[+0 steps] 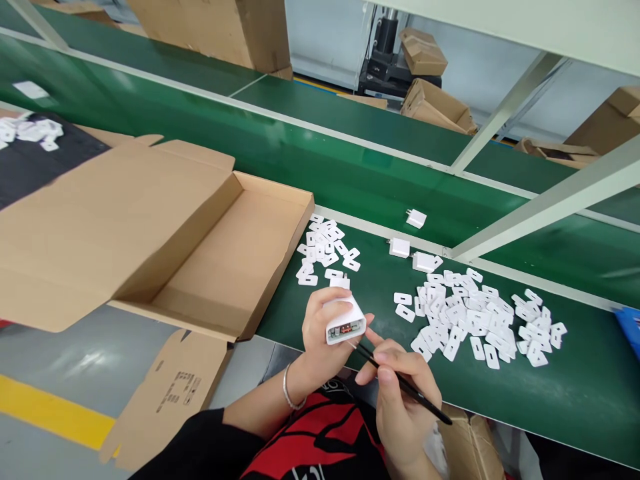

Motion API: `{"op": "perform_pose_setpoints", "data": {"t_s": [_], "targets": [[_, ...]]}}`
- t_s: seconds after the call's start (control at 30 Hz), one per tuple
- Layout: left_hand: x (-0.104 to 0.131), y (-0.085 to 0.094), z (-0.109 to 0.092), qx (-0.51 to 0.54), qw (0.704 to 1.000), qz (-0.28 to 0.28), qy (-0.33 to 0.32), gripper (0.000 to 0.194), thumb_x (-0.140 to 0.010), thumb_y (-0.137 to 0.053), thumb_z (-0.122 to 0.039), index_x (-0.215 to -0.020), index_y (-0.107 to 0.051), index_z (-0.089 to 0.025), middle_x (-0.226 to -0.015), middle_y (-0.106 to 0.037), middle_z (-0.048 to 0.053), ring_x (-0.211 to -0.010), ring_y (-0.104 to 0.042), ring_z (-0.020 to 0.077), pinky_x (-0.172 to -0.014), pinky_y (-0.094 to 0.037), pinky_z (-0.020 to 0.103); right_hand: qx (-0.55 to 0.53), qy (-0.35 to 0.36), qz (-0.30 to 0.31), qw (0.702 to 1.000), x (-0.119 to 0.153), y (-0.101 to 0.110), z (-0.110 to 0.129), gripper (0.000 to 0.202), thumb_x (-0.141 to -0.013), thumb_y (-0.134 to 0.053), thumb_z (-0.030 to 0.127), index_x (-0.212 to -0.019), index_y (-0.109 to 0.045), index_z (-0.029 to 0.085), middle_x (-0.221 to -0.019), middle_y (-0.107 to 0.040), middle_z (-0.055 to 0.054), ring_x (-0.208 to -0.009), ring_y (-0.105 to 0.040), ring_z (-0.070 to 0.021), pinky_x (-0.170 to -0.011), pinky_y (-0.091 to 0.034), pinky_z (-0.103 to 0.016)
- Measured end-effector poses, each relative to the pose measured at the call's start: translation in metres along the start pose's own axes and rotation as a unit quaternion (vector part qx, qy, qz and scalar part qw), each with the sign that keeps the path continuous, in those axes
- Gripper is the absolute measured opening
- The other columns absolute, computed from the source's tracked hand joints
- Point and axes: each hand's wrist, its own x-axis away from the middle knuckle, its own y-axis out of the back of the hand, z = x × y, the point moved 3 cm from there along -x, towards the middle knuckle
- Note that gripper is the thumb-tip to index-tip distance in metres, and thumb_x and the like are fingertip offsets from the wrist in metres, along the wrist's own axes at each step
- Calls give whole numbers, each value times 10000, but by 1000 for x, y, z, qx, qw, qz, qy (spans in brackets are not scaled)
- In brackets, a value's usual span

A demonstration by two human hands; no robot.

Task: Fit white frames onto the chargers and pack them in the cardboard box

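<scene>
A white charger housing (354, 319) is gripped by my left hand (320, 327), its open end facing me with circuit parts showing inside. My right hand (403, 387) is closed on slim black tweezers (413, 390), whose thin tips are close to the lower rim of the housing; whether they touch it I cannot tell. Just beyond my left hand lies another white charger (340, 283), partly hidden. Small white slotted covers (323, 243) lie in a heap behind it, and a larger heap of such covers (465, 317) spreads to the right.
An open shallow cardboard box (277, 187) stands on the left, its lid folded outward. White chargers (399, 247) lie near the back ledge of the green bench (575, 413). A pale metal post (540, 200) slants across the right, with a blue object (629, 327) at the edge.
</scene>
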Motion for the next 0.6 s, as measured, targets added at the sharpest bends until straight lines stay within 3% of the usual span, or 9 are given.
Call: {"op": "perform_pose_setpoints", "data": {"t_s": [0.13,0.3,0.6], "targets": [[1,-1,1,0,1000,9,9,290,-910,-811,-219,-1069,-568,-214,-1111,-633,41,-983,-669,154,-822,-616,304,36,27,-14,999,-4,7,3,257,-999,-561,82,-1126,-713,247,-747,-706,50,-618,-655,-115,-1046,-601,-554],[1,-2,2,-20,1000,12,0,275,-924,-799,-262,-1066,-567,-219,-1103,-636,39,-967,-674,159,-805,-619,318,112,93,64,987,-9,6,11,282,-932,-621,57,-1143,-716,219,-779,-725,13,-665,-677,-151,-960,-640,-580],[4,-1,4,-48,998,-11,-46,303,-897,-816,-217,-1074,-571,-240,-1131,-659,31,-904,-676,156,-729,-597,297,127,64,78,987,-12,2,12,236,-950,-608,74,-1085,-715,236,-738,-724,17,-643,-672,-155,-989,-627,-587]]}}
